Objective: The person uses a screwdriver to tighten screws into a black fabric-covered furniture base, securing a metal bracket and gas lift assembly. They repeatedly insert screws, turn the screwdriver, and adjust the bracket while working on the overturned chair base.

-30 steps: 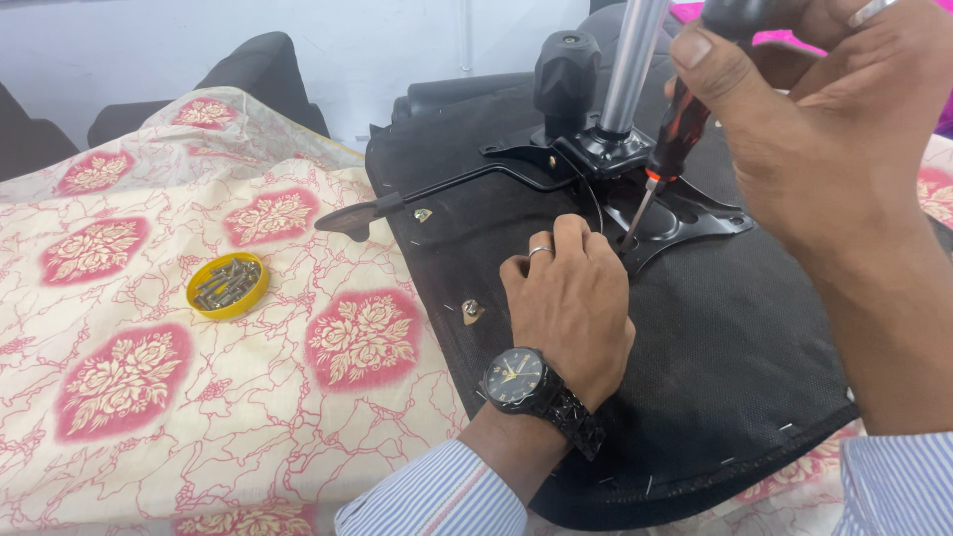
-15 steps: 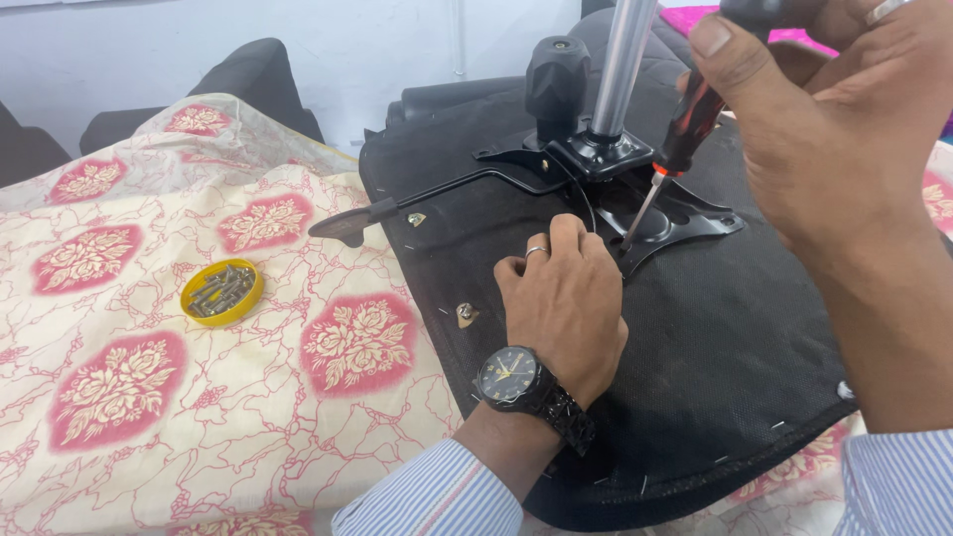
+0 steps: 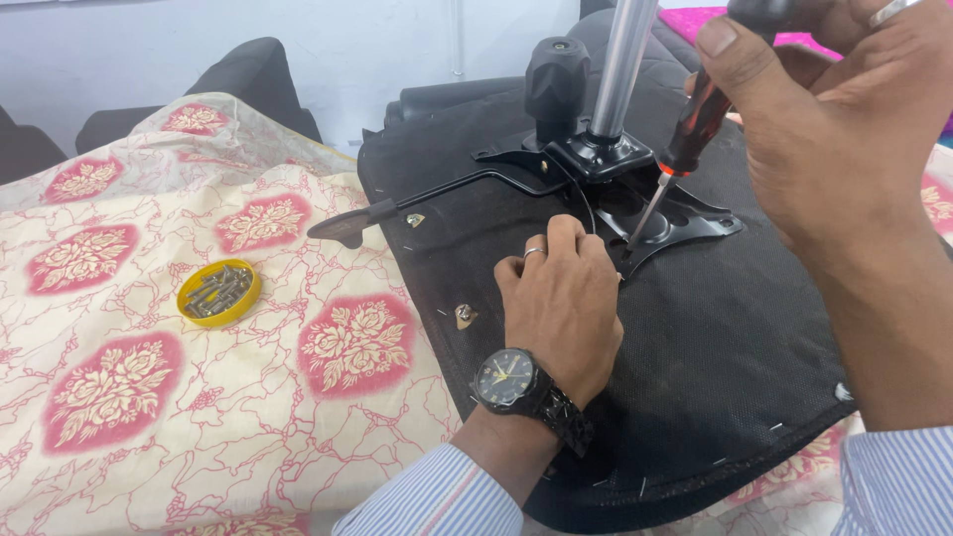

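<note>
Item 1: left hand [image 3: 561,303], nearest the camera, palm down and fingers together, pressed flat on the black fabric underside of an upturned chair seat [image 3: 735,337]. It grips nothing; a ring shows on 1 finger, and a dark wristwatch [image 3: 508,380] sits on the wrist above a striped shirt cuff [image 3: 437,496]. Its fingertips lie just beside the screwdriver's tip.

Item 2: right hand [image 3: 844,129], raised above and to the right of the left hand, fingers closed around the handle of a screwdriver [image 3: 675,164] with a red-and-black grip. The shaft slants down and leftward; its tip meets the black metal mounting plate [image 3: 685,223] just beyond the left hand's fingertips.

Item 3: mounting plate, bolted onto the seat underside, directly under the screwdriver. A silver gas-lift column [image 3: 620,65] rises from it behind the tip, with a black knob [image 3: 556,74] just left of the column and a black lever [image 3: 397,210] running out leftward.

Item 4: yellow round lid [image 3: 218,293] holding several screws, well to the left of both hands, on a cream cloth with red floral patches [image 3: 149,397].
</note>
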